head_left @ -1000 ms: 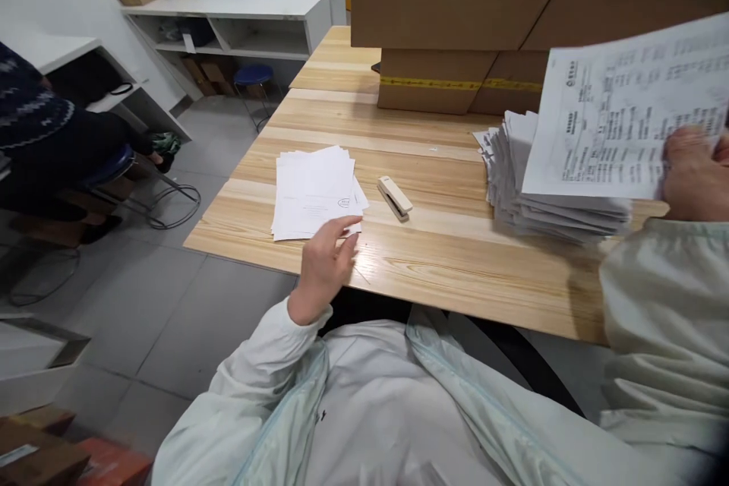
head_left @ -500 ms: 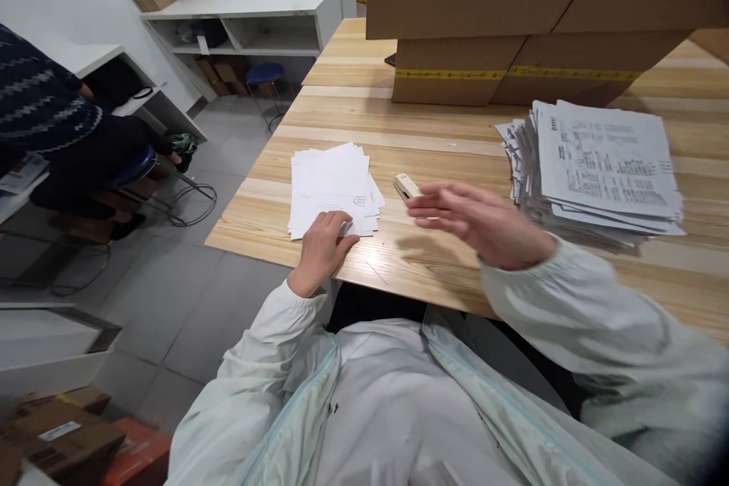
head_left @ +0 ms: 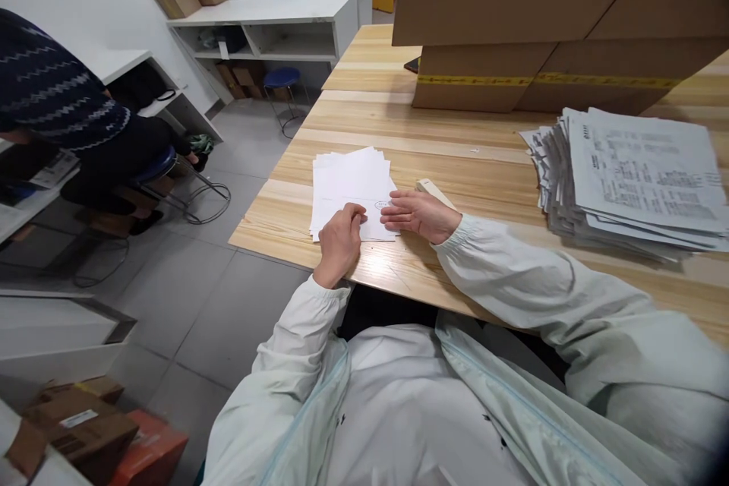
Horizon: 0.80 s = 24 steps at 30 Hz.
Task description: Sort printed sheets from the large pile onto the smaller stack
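A small stack of white paper sheets (head_left: pixel 350 178) lies near the table's left front edge, its top sheet bearing a dark oval stamp mark. Over the stack's lower edge rests my left hand (head_left: pixel 340 239), fingers curled; whatever may be in them is hidden. My right hand (head_left: pixel 421 215) is at the stack's right side, fingers stretched out and holding nothing, tips over the stamp mark. Just behind that hand lies a narrow cream object, probably a stapler (head_left: pixel 437 192), partly covered by the hand and sleeve.
A thick pile of printed papers (head_left: pixel 643 167) sits on the wooden table (head_left: pixel 456 129) to the right. Large cardboard boxes (head_left: pixel 484 68) stand at the back. A person (head_left: pixel 62 91) sits on a stool at far left. Cartons (head_left: pixel 85 425) are on the floor.
My right hand has moved left from above the cream object to the right edge of the paper stack. My left hand stays at the stack's lower edge. The view has shifted slightly.
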### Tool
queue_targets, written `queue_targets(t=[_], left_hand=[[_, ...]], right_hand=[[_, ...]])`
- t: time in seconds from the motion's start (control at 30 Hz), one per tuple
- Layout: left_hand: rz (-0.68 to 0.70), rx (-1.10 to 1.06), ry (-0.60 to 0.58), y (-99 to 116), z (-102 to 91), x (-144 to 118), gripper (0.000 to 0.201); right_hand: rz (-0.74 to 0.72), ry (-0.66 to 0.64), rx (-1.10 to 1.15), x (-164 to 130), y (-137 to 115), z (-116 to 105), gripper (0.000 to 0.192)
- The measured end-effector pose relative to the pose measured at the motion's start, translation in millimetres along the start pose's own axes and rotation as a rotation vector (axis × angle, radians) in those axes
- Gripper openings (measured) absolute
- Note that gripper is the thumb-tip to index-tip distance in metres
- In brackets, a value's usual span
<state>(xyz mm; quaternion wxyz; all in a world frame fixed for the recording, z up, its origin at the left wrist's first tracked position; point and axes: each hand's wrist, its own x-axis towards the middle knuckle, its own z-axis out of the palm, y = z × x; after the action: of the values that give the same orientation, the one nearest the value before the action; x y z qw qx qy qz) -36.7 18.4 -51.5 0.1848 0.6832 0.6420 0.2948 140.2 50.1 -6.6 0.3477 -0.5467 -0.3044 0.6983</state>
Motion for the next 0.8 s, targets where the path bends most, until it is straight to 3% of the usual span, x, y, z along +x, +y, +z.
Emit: queue_targets(t=[0.27, 0.47, 0.6, 0.8], left_hand=[[-0.029, -0.040, 0.038, 2, 1.8, -1, 0.019], [-0.052, -0.092, 0.033, 5, 0.7, -2, 0.018], [-0.094, -0.172, 0.023, 4, -2.8, 1, 0.019], [-0.084, -0.383, -0.031, -8, -3.3, 18, 0.023]], right_hand=[[0.010, 0.045, -0.007, -7, -6, 0, 0.028], [-0.021, 0.030, 0.106, 2, -4, 7, 0.034], [-0.088, -0.019, 0.172, 14, 4, 12, 0.025], [-0.274, -0.128, 0.056, 33, 29, 20, 0.010]])
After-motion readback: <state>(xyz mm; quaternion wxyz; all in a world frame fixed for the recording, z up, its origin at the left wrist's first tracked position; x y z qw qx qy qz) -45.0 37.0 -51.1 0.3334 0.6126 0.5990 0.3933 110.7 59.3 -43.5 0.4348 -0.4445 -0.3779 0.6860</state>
